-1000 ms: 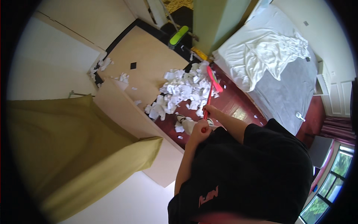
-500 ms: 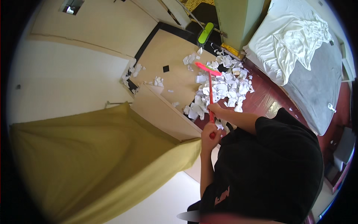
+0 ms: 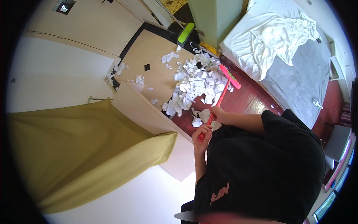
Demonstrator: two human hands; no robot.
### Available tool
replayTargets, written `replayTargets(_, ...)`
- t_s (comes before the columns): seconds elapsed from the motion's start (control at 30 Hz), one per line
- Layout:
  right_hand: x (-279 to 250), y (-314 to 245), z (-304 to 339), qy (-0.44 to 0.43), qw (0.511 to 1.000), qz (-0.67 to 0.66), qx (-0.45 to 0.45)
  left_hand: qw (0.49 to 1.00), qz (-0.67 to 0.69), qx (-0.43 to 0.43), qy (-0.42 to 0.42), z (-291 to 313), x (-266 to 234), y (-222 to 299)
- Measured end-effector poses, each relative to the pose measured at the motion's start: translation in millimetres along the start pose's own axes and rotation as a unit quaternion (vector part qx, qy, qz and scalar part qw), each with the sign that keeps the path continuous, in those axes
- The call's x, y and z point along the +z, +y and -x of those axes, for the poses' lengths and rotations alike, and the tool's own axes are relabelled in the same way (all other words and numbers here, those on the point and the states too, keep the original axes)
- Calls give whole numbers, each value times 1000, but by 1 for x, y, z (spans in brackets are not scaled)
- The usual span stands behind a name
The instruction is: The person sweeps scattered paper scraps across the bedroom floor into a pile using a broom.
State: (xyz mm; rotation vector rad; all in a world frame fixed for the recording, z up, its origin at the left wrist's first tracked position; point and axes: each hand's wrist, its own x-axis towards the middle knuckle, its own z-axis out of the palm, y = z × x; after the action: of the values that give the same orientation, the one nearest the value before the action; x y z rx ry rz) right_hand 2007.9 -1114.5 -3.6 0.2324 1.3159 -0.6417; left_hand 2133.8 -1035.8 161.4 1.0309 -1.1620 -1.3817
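I grip a red-handled broom (image 3: 223,94) with both hands. Closed round the top end of its handle is my left hand (image 3: 201,136). Farther down the stick, my right hand (image 3: 218,114) is wrapped around it. The broom's pink and green head (image 3: 230,77) is at the right edge of a wide heap of crumpled white paper (image 3: 199,83), close to the bed. Paper lies over both beige tile and dark red floor. A few loose scraps (image 3: 170,56) lie apart from the heap, toward the far left.
A bed with a grey mattress (image 3: 294,82) and a rumpled white sheet (image 3: 276,35) stands at the right. Green and long-handled, another cleaning tool (image 3: 185,33) is by the doorway. An olive cloth (image 3: 82,149) covers something at left, beside a beige panel (image 3: 140,106).
The broom head has swung from the heap's far left side to its right edge, and the handle now slants right. Both hands still grip it. My view has shifted a little right.
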Motion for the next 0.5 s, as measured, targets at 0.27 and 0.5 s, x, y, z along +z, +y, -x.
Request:
replayTargets(0.27,-101,-24,0,45,995,-68,65,992,-49,-46,-108,-5,84,-23)
replayTargets(0.5,-134,-69,18,76,997,-24,-20,957,-158,-13,-242,-46,138,-40)
